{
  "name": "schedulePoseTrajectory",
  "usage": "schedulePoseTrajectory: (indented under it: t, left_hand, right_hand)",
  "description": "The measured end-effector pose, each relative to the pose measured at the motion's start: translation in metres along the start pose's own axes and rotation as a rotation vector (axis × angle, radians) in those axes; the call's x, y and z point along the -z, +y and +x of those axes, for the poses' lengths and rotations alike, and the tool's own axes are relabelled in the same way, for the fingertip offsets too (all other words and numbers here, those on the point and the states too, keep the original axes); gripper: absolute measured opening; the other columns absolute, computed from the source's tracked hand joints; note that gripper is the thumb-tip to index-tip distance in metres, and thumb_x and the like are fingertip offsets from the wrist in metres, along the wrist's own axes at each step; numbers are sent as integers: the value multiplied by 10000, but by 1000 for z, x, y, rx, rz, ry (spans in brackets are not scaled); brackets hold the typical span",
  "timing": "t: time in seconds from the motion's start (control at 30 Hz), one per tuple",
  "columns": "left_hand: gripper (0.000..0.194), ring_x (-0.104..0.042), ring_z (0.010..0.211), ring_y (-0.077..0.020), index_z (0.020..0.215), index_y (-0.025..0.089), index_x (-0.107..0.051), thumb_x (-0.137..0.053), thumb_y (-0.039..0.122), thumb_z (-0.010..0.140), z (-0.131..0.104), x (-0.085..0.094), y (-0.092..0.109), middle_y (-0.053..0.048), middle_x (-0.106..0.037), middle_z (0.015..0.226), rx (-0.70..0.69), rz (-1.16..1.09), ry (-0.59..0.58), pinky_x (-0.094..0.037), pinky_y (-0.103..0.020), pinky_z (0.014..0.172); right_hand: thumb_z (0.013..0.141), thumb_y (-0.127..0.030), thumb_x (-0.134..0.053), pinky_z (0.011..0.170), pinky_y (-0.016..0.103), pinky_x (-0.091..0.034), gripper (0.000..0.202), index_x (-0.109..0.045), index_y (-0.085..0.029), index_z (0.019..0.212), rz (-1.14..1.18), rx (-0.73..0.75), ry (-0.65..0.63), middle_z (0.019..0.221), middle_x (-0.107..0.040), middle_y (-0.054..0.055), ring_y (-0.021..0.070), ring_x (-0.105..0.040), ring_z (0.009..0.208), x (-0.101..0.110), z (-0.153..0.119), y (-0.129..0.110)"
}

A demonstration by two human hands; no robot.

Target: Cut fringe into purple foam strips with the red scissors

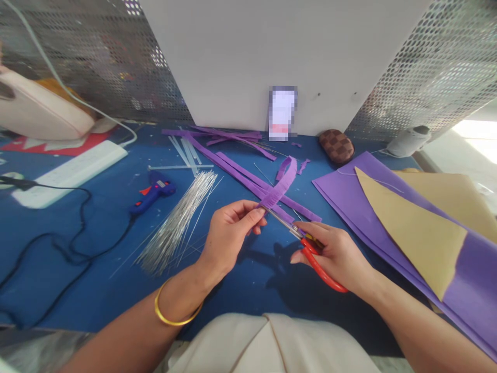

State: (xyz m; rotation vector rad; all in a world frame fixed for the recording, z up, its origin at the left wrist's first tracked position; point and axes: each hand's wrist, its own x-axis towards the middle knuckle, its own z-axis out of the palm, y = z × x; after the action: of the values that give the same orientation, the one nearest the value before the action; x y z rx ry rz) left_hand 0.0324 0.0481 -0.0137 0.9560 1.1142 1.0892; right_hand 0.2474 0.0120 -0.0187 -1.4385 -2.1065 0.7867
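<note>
Between the fingertips of my left hand [231, 233] is the end of a purple strip [282, 187], which curls upward and away. My right hand [337, 251] is closed around red-handled scissors [322, 270], whose blades lie against the strip beside my left fingertips. Behind both hands, more purple strips [236, 168] cross on the blue table [248, 290]. A bundle of thin silvery wires [180, 223] lies to the left of my left hand.
A blue glue gun [153, 192], its black cable and a white power strip [72, 173] lie left. A phone [282, 114] leans on the back panel near a checkered case [336, 146]. Purple sheets [473, 290], tan paper [415, 233] and a thread spool [409, 141] are right.
</note>
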Motion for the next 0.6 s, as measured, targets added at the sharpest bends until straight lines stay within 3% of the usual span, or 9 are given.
schedulePoseTrajectory:
  t: [0.6]
  left_hand:
    - [153, -542, 559, -96, 782, 162, -697, -741, 305, 750, 0, -1, -1, 2, -659, 654, 2, -2, 8, -419, -217, 553]
  right_hand:
    - [779, -554, -689, 595, 262, -473, 497, -672, -205, 1133, 6, -19, 14, 840, -683, 41, 146, -578, 626, 2, 2, 1]
